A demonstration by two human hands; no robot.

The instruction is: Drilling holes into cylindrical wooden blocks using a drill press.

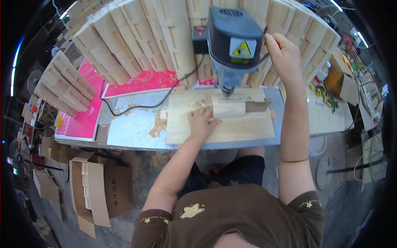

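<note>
A bench drill press (235, 39) with a dark grey housing and a yellow warning label stands before me. Its chuck (227, 90) is just above a pale wooden block (228, 110), which lies on a flat wooden board (186, 133). My left hand (201, 124) grips the block's left end, thumb along the near edge and fingers at the end face. At the right of the housing, my right hand (284, 56) is closed round the drill press's lever (266, 54). A flat brownish piece (257, 107) sits at the block's right end. The drill bit's tip is hard to make out.
Tall stacks of grooved wooden pieces (128, 41) ring the back of the bench, over pink sheets (144, 82). A black cable (140, 106) crosses the bench on the left. An open carton (93, 186) stands on the floor at left. Fruit (323, 94) lies on the right-hand table.
</note>
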